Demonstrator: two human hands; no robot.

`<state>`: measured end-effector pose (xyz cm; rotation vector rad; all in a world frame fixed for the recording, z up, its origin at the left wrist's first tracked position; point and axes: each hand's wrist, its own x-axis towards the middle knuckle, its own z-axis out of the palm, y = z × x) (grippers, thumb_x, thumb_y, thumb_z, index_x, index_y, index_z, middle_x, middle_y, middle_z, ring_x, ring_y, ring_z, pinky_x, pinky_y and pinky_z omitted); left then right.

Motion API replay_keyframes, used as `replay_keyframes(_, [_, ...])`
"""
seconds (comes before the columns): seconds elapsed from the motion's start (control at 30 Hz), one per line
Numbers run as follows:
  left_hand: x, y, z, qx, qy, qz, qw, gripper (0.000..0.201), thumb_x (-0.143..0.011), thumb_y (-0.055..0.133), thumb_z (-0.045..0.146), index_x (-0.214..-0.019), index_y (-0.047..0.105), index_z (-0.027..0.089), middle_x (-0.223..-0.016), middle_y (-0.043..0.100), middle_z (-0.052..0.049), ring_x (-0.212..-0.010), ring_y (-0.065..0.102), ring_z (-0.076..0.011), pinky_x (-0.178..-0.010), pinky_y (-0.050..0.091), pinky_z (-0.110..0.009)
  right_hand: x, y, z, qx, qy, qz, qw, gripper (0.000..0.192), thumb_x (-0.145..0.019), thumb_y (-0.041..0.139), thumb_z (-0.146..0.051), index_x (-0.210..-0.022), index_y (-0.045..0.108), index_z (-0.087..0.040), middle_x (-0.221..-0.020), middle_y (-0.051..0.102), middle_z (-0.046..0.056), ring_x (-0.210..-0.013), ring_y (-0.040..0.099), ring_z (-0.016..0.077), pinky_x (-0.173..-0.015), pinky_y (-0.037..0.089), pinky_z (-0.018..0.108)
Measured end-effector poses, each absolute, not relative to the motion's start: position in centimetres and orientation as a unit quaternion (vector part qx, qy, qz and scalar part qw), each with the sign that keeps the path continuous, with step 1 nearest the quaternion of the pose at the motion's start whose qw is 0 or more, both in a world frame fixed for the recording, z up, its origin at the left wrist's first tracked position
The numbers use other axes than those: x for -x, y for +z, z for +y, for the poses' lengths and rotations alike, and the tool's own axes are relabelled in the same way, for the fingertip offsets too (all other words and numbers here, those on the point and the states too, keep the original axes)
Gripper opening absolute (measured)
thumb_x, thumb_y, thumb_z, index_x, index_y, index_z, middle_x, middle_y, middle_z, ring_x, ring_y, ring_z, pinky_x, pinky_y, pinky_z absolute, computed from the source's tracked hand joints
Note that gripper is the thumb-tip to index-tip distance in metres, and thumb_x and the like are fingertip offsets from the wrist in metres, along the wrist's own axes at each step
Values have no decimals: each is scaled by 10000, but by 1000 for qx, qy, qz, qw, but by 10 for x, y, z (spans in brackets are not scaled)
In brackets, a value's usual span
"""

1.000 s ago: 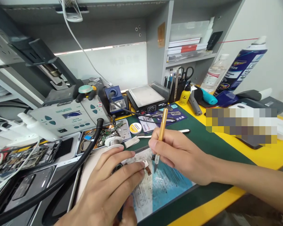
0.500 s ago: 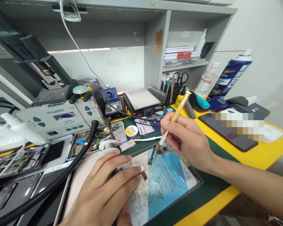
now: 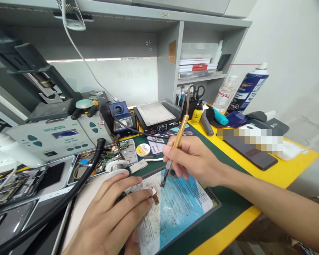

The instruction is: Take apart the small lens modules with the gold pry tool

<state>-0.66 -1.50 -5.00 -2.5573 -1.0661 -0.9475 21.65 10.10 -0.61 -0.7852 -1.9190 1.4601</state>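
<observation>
My right hand (image 3: 195,157) grips a slim gold-handled tool (image 3: 181,132) like a pen. Its grey metal tip points down at a dark flex cable end (image 3: 163,183). A small round lens module (image 3: 172,173) lies beside the tip, partly hidden by my right fingers. My left hand (image 3: 119,212) stretches over the sheet, its fingertips holding a small part with a white face and a brown flex cable (image 3: 155,199). The rest of that part is hidden under the fingers. Beneath both hands lies a worn white and blue printed sheet (image 3: 186,209).
A solder spool (image 3: 117,166) stands behind my left hand. A tray of circuit boards (image 3: 130,152), a black hose (image 3: 77,187) and a rework station (image 3: 61,136) are to the left. A heating plate (image 3: 156,115) sits behind. A phone (image 3: 250,150) lies right.
The tool tip has moved from the lens module toward the lower left, to the dark flex cable end. My left hand keeps its hold. The whole view has shifted slightly.
</observation>
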Motion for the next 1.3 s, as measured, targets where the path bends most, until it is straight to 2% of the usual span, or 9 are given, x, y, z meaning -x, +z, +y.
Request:
replay_keyframes(0.3, [-3, -41, -23, 855, -315, -405, 75, 463, -741, 520, 98, -1134, 716, 243, -1112, 778, -35, -1160, 653, -309, -1061, 526, -547, -216, -8, 97, 282, 494, -786, 244, 342, -1010, 523, -416, -772, 554, -173, -523, 526, -54, -448, 453, 90, -460, 297, 240])
replay_keyframes(0.53, [10, -55, -12, 870, -326, -352, 117, 507, -749, 473, 110, -1168, 712, 266, -1081, 784, -17, -1129, 672, -286, -1068, 528, -523, -215, -9, 94, 299, 432, -820, 226, 332, -1039, 458, -371, -792, 562, -175, -542, 524, -51, -477, 441, 93, -499, 276, 256])
replay_keyframes(0.67, [3, -44, -17, 877, -288, -377, 80, 511, -742, 477, 131, -1195, 689, 233, -1205, 750, -30, -1239, 606, -308, -1129, 456, -549, -214, -11, 93, 301, 417, -825, 235, 335, -1037, 456, -361, -773, 549, -177, -538, 519, -51, -485, 436, 94, -514, 284, 256])
replay_keyframes(0.83, [-7, -39, -20, 878, -245, -409, 39, 442, -739, 467, 132, -1112, 692, 210, -1337, 686, -32, -1356, 495, -312, -1220, 296, -586, -212, -8, 93, 307, 398, -829, 247, 332, -1024, 460, -313, -736, 552, -176, -542, 506, -45, -499, 430, 98, -520, 293, 252])
replay_keyframes(0.97, [-6, -41, -16, 881, -225, -415, 30, 422, -683, 481, 88, -1019, 691, 235, -1356, 677, 15, -1366, 481, -291, -1263, 196, -587, -211, -7, 93, 307, 397, -827, 252, 324, -1010, 471, -280, -717, 561, -175, -544, 504, -43, -503, 425, 96, -517, 302, 243])
replay_keyframes(1.1, [-6, -38, -14, 887, -212, -409, 25, 413, -638, 465, 62, -948, 675, 234, -1359, 673, 25, -1377, 469, -285, -1270, 154, -594, -211, -7, 94, 311, 384, -834, 244, 341, -1014, 465, -306, -713, 557, -175, -531, 488, -40, -489, 386, 97, -489, 242, 257])
replay_keyframes(1.3, [-11, -47, -9, 882, -261, -390, 51, 284, -735, 443, 82, -835, 657, 241, -1245, 728, 32, -1317, 513, -265, -1273, 141, -568, -211, -6, 93, 309, 378, -837, 246, 341, -1010, 461, -298, -699, 532, -176, -537, 497, -38, -497, 388, 95, -496, 243, 262])
